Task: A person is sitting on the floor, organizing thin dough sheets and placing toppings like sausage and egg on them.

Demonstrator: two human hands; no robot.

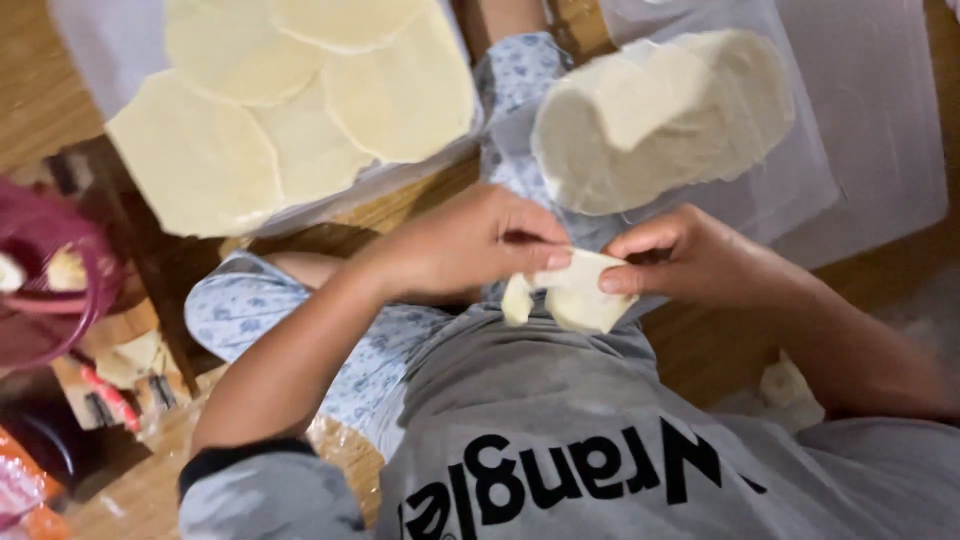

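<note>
My left hand [470, 245] and my right hand [690, 255] meet just above my lap, both pinching one folded piece of pale dough [575, 290]. Fingertips of each hand grip its top edge; a flap of the dough hangs down on the left side. Beyond my hands, a stack of round dough wrappers [660, 115] lies on a clear plastic sheet [860, 120]. Farther left, several larger pale dough rounds [290, 110] are spread overlapping on another plastic sheet.
A dark red plastic basket [45, 280] sits at the left edge with something pale inside. Small packets and orange items [110, 390] lie on the wooden floor near my left knee. My legs in blue patterned trousers [250, 305] fold beneath my arms.
</note>
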